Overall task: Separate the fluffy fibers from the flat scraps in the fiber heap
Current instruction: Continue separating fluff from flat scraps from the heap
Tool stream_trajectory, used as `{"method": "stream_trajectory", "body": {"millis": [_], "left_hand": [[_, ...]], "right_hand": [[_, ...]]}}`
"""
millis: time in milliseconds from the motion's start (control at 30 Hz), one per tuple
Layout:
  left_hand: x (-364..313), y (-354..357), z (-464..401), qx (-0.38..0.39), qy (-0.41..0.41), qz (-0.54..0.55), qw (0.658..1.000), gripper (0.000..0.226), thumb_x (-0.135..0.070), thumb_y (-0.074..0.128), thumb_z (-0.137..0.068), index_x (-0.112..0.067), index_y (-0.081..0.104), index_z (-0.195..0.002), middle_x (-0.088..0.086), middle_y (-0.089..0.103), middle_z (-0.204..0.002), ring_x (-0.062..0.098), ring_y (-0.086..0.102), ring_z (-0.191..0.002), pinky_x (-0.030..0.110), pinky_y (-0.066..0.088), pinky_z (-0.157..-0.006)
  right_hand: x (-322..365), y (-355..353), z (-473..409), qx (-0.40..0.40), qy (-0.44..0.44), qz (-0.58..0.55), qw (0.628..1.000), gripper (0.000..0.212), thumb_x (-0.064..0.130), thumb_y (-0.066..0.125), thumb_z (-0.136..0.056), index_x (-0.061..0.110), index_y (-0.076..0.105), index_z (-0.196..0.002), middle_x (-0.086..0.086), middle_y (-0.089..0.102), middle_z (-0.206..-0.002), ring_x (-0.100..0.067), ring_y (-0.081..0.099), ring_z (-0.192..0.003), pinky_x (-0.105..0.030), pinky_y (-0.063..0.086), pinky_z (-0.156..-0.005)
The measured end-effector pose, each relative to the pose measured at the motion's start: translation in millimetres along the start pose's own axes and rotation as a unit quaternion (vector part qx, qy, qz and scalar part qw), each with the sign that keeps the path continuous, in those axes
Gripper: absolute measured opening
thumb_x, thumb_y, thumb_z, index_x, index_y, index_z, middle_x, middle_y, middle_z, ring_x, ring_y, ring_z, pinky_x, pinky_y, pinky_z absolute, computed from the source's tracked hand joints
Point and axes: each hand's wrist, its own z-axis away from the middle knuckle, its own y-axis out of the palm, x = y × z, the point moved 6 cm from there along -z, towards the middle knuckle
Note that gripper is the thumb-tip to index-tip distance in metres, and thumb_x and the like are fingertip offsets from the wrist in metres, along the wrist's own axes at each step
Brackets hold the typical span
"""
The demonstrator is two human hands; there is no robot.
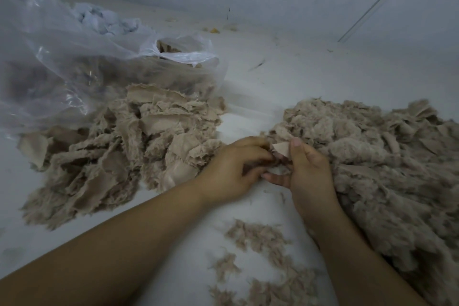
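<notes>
A large beige fiber heap fills the right side of the white floor. A second pile of flat torn scraps lies at the centre left. Between them my left hand and my right hand meet at the heap's left edge. Both hold one small piece with a flat beige scrap sticking up between them. My right thumb presses on that scrap, and my left fingers curl round the fluffy part of it. Loose fluffy tufts lie scattered on the floor below my hands.
A big clear plastic bag with more beige scraps inside lies at the left, its opening facing the scrap pile. Behind it sits some pale blue-white material. White walls close the corner at the back, and small crumbs dot the floor there.
</notes>
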Motion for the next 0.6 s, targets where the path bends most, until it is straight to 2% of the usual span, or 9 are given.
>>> {"method": "stream_trajectory", "body": {"millis": [67,133,200,333,433,500,567,600], "left_hand": [[6,-14,3,-0.023,0.009,0.020,1.000,0.022,0.005,0.066,-0.082,0.000,0.072,-0.102,0.015,0.057,-0.120,0.020,0.061,-0.105,0.032,0.052,-0.087],[19,-31,12,-0.051,-0.020,0.034,0.998,0.018,0.009,0.062,-0.081,0.002,0.071,-0.095,0.015,0.054,-0.115,0.021,0.062,-0.088,0.034,0.051,-0.072],[29,-44,20,-0.047,-0.020,0.017,0.999,0.016,0.012,0.061,-0.079,0.004,0.069,-0.090,0.016,0.057,-0.103,0.026,0.061,-0.083,0.036,0.051,-0.070],[46,-59,26,-0.012,-0.036,-0.037,0.999,0.014,0.018,0.064,-0.075,0.005,0.069,-0.080,0.014,0.063,-0.086,0.027,0.062,-0.080,0.036,0.052,-0.074],[52,-60,23,-0.030,-0.074,-0.062,0.995,0.014,0.014,0.066,-0.079,0.001,0.069,-0.077,0.010,0.062,-0.081,0.024,0.060,-0.075,0.036,0.050,-0.072],[44,-50,16,-0.056,-0.079,-0.063,0.993,0.009,0.004,0.068,-0.083,-0.004,0.070,-0.087,0.003,0.059,-0.083,0.017,0.057,-0.071,0.031,0.049,-0.069],[31,-37,6,-0.072,-0.093,-0.038,0.992,0.028,-0.007,0.071,-0.085,-0.011,0.067,-0.112,-0.002,0.056,-0.097,0.011,0.053,-0.065,0.021,0.046,-0.066],[24,-29,-1,-0.063,-0.094,-0.009,0.994,0.042,-0.008,0.072,-0.085,-0.015,0.062,-0.124,-0.001,0.056,-0.106,0.007,0.053,-0.065,0.015,0.045,-0.065]], "right_hand": [[0,0,0,-0.001,-0.001,-0.003,1.000,0.040,0.029,0.041,-0.104,-0.003,0.064,-0.096,-0.025,0.064,-0.086,-0.031,0.069,-0.076,-0.043,0.061,-0.060],[0,0,1,-0.009,-0.004,-0.005,1.000,0.039,0.031,0.042,-0.104,0.005,0.062,-0.083,-0.006,0.059,-0.067,-0.017,0.063,-0.060,-0.044,0.061,-0.057],[0,-2,0,-0.024,-0.002,-0.003,1.000,0.040,0.031,0.041,-0.104,0.008,0.063,-0.080,0.006,0.053,-0.057,-0.009,0.057,-0.050,-0.042,0.060,-0.053],[-2,-2,-1,-0.020,0.008,0.004,1.000,0.040,0.032,0.041,-0.104,0.004,0.067,-0.096,0.009,0.050,-0.056,-0.005,0.053,-0.050,-0.041,0.061,-0.055],[-2,2,1,0.003,0.002,0.013,1.000,0.036,0.029,0.043,-0.103,0.007,0.066,-0.087,0.003,0.053,-0.060,-0.012,0.056,-0.062,-0.040,0.062,-0.062],[-3,5,1,0.024,0.002,0.030,0.999,0.038,0.028,0.044,-0.103,0.004,0.065,-0.084,-0.010,0.056,-0.069,-0.024,0.057,-0.072,-0.039,0.062,-0.066],[-3,7,2,0.047,0.002,0.049,0.998,0.037,0.026,0.043,-0.104,0.000,0.068,-0.097,-0.024,0.064,-0.085,-0.033,0.063,-0.082,-0.039,0.062,-0.071],[-2,9,3,0.057,0.000,0.055,0.997,0.036,0.025,0.043,-0.104,0.000,0.068,-0.104,-0.022,0.069,-0.093,-0.034,0.067,-0.086,-0.040,0.062,-0.073]]}}
